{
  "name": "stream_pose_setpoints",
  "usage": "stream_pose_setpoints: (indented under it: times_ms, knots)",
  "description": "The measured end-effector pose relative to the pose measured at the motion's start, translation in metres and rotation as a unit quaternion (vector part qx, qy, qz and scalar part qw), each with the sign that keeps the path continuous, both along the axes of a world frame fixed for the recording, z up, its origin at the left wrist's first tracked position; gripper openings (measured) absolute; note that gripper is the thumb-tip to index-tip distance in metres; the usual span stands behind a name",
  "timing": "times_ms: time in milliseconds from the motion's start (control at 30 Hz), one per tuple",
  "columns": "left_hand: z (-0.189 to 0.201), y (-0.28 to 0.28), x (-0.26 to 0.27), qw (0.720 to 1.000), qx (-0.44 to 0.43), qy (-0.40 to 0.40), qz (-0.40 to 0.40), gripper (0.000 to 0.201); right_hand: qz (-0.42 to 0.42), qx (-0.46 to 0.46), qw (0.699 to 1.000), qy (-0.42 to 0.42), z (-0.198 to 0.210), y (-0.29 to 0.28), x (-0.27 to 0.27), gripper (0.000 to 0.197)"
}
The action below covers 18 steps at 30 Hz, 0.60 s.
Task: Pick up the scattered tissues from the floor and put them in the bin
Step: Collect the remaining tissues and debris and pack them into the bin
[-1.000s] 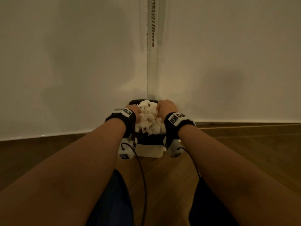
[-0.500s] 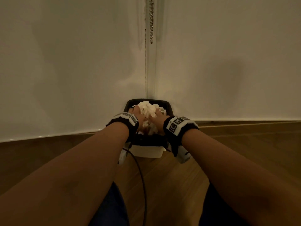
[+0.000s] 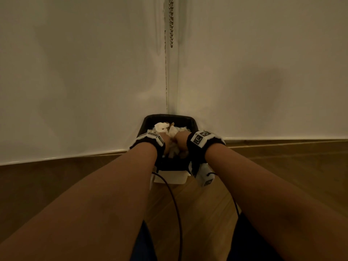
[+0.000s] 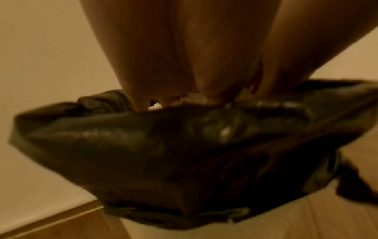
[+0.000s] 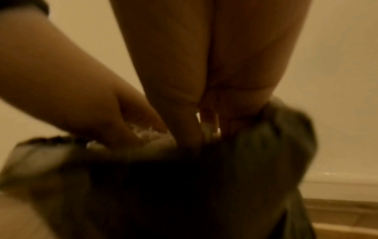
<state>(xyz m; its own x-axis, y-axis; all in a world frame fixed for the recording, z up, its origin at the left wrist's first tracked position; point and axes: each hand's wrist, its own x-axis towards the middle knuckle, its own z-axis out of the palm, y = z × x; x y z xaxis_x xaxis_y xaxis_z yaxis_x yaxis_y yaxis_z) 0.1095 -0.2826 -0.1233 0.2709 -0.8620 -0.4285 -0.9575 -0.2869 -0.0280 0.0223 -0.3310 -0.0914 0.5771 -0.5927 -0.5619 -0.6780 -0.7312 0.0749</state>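
Observation:
A white bin lined with a black bag [image 3: 169, 117] stands in the wall corner. A wad of white tissues [image 3: 161, 127] fills its mouth. My left hand [image 3: 166, 143] and right hand [image 3: 181, 141] are down inside the rim, pressing the wad from either side. In the left wrist view my left hand [image 4: 184, 98] reaches straight down past the bag [image 4: 163, 153], with tissue [image 4: 155, 107] at the fingertips. In the right wrist view my right hand [image 5: 204, 127] points straight down into the bag [image 5: 282, 145], and the left hand [image 5: 114, 113] lies on the tissues [image 5: 151, 135]. The fingertips are hidden.
White walls meet behind the bin, and a bead chain [image 3: 171, 23] hangs in the corner. The bin's white body [image 3: 170, 178] stands on the wooden floor [image 3: 205, 213]. Two black cables [image 3: 176, 206] run back from my wrists towards my knees.
Both hands have gone down with the tissue pile, from above the bin's rim into its mouth. Much less of the pile shows above the rim now.

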Motion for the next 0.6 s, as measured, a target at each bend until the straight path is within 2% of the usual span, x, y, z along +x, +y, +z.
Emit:
stream_pose_setpoints:
  times_ms: [67,133,200,267,300,367,433,467,533,600]
  knots:
    - [0.008,0.003,0.001,0.997,-0.049,0.046,0.039,0.05,-0.007,0.051,0.997,-0.052,0.013,0.001,-0.011,0.075]
    - [0.016,0.007,0.003,0.979,-0.12,0.117,0.114,0.051,0.009,0.088,0.99,-0.114,0.026,0.0,-0.024,0.062]
    - [0.024,0.013,0.006,0.959,-0.163,0.162,0.169,0.052,0.031,0.088,0.984,-0.15,0.033,-0.005,-0.037,0.072]
    - [0.029,0.02,0.007,0.949,-0.194,0.169,0.182,0.052,-0.012,0.114,0.97,-0.213,0.037,-0.015,-0.047,0.086]
    - [0.033,0.022,0.007,0.947,-0.217,0.15,0.183,0.054,-0.03,0.123,0.961,-0.247,0.041,-0.019,-0.054,0.087]
    - [0.042,0.022,0.0,0.941,-0.277,0.088,0.174,0.055,-0.088,0.161,0.935,-0.304,0.046,-0.032,-0.07,0.084]
    - [0.058,0.016,-0.016,0.921,-0.355,0.037,0.156,0.047,-0.172,0.203,0.892,-0.365,0.049,-0.045,-0.087,0.075]
    - [0.066,0.012,-0.026,0.908,-0.394,0.032,0.138,0.042,-0.198,0.191,0.88,-0.386,0.047,-0.051,-0.094,0.068]
    - [0.081,-0.002,-0.054,0.886,-0.453,0.051,0.081,0.034,-0.219,0.105,0.891,-0.384,0.04,-0.064,-0.11,0.05]
    - [0.089,-0.018,-0.091,0.877,-0.472,0.091,0.008,0.03,-0.227,0.041,0.914,-0.334,0.028,-0.073,-0.127,0.04]
